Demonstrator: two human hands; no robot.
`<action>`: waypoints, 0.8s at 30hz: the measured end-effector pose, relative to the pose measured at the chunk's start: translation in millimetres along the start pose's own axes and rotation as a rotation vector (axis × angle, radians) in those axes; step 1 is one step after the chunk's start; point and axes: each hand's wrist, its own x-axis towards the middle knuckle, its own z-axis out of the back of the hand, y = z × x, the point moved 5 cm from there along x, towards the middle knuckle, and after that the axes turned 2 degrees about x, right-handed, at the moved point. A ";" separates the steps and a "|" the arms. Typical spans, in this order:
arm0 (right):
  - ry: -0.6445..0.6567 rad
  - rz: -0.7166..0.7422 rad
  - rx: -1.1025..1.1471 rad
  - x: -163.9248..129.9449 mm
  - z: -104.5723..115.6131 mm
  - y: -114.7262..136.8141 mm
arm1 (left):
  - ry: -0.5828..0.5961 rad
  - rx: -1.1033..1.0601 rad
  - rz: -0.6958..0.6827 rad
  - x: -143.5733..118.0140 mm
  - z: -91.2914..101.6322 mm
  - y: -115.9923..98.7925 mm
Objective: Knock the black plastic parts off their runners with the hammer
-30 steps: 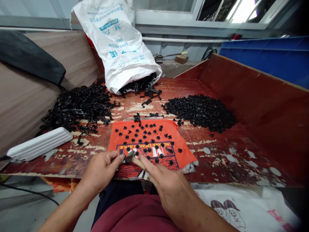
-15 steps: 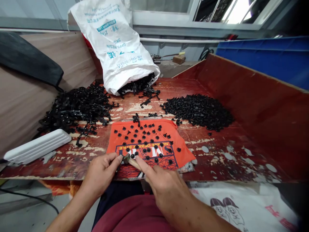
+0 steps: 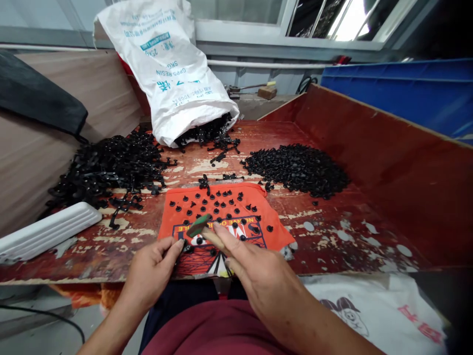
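Red table [image 3: 332, 246], 2 hands, 1 hammer [image 3: 199, 226]

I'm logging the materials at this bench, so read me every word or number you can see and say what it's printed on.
White sack, print upside down: "GPPS RESIN", "25KG"; a long number and other blue lines too blurred to read.
Orange cloth, upside down: big letters and a line beneath, partly covered, not readable.
White bag at bottom right: red marks, unreadable.
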 end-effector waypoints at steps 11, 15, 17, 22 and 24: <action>0.026 -0.065 0.324 -12.8 -2.6 -14.6 | 0.044 -0.296 0.308 -4.1 3.5 9.9; 0.040 -0.059 0.313 -14.0 -3.5 -16.8 | 0.060 -0.404 0.347 -10.1 5.0 6.8; 0.047 -0.045 0.275 -14.2 -5.0 -16.8 | 0.085 -0.442 0.346 -12.0 4.1 6.0; 0.059 -0.036 0.211 -14.5 -8.5 -16.3 | 0.055 -0.396 0.310 -12.0 7.9 3.9; 0.059 -0.042 0.207 -16.0 -8.9 -16.4 | 0.028 -0.316 0.254 -12.8 11.3 1.0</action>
